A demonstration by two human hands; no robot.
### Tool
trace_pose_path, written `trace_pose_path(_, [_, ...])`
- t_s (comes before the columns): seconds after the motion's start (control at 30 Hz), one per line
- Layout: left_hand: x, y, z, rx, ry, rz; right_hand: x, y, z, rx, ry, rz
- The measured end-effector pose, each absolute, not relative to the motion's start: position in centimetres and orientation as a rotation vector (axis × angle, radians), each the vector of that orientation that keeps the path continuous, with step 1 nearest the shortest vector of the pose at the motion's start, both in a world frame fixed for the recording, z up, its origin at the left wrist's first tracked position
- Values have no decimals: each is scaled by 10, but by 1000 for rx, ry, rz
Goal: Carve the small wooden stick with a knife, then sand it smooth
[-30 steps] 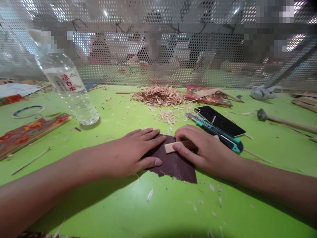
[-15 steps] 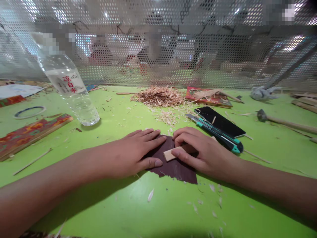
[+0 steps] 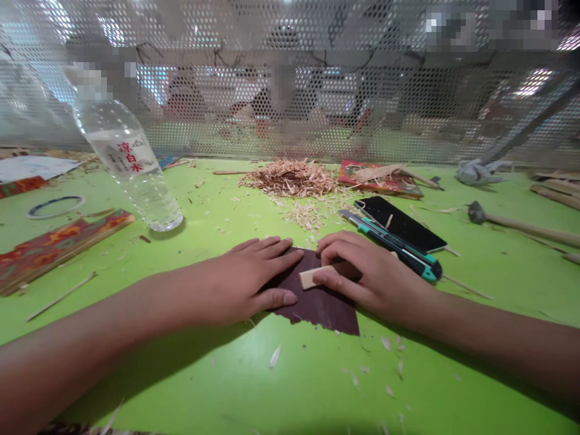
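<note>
A dark brown sheet of sandpaper (image 3: pixel 317 311) with a ragged near edge lies on the green table. My left hand (image 3: pixel 254 275) rests flat on its left part, fingers spread. In my right hand (image 3: pixel 362 272) a small flat strip of pale wood (image 3: pixel 310 278) is pinched between thumb and fingers, low over the sandpaper or against it. The far part of the strip is covered by my fingers. Just beyond my right hand lie a teal and black utility knife (image 3: pixel 394 244), its blade out, and a black phone (image 3: pixel 403 223).
A heap of wood shavings (image 3: pixel 294 178) sits at the back, beside a red patterned board (image 3: pixel 353 172). To the left stand a water bottle (image 3: pixel 131 163), a tape ring (image 3: pixel 57 206) and another patterned board (image 3: pixel 58 251). A hammer (image 3: pixel 521 223) lies right. A perforated metal screen (image 3: pixel 308 109) closes the back.
My right hand and the wood strip have shifted very slightly, the strip's near end tilting a little. My left hand stays in place on the sandpaper.
</note>
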State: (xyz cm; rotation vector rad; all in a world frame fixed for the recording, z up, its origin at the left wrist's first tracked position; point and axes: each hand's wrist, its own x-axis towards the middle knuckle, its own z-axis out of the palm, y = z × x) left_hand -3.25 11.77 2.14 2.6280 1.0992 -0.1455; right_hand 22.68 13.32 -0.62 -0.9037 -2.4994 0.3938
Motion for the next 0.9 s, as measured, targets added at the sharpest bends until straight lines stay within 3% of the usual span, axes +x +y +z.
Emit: trace_pose_path(0.9, [-32,118,23,2635,1097,-151,227,133,-7,-880,-2507,447])
